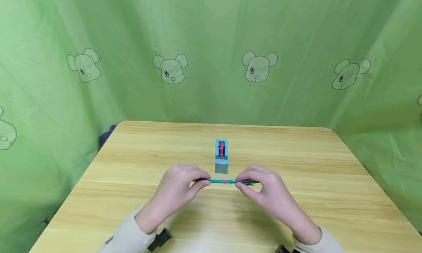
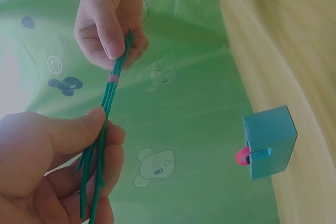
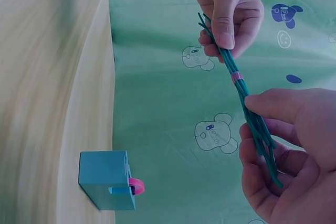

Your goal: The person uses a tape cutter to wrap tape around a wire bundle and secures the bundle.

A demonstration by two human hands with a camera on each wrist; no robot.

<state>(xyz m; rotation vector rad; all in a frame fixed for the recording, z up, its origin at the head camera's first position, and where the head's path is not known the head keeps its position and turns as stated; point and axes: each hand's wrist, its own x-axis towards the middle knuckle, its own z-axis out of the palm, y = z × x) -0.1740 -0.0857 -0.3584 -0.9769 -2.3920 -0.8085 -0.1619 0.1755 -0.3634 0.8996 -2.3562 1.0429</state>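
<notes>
A bundle of thin green sticks (image 1: 217,181) stretches sideways between both hands, above the table. Pink tape (image 3: 237,76) wraps round its middle. My left hand (image 1: 179,183) pinches one end between thumb and fingers, and my right hand (image 1: 267,189) pinches the other. In the left wrist view, loose stick ends (image 2: 89,182) stick out past the left thumb, slightly spread. Just beyond the bundle stands a blue tape dispenser (image 1: 221,167) with a pink tape roll (image 1: 222,149) in it; neither hand touches it.
The wooden table (image 1: 296,154) has its far edge against a green curtain (image 1: 211,99) printed with bear heads. The curtain also hangs along both sides. Something dark purple (image 1: 106,136) shows behind the table's far left corner.
</notes>
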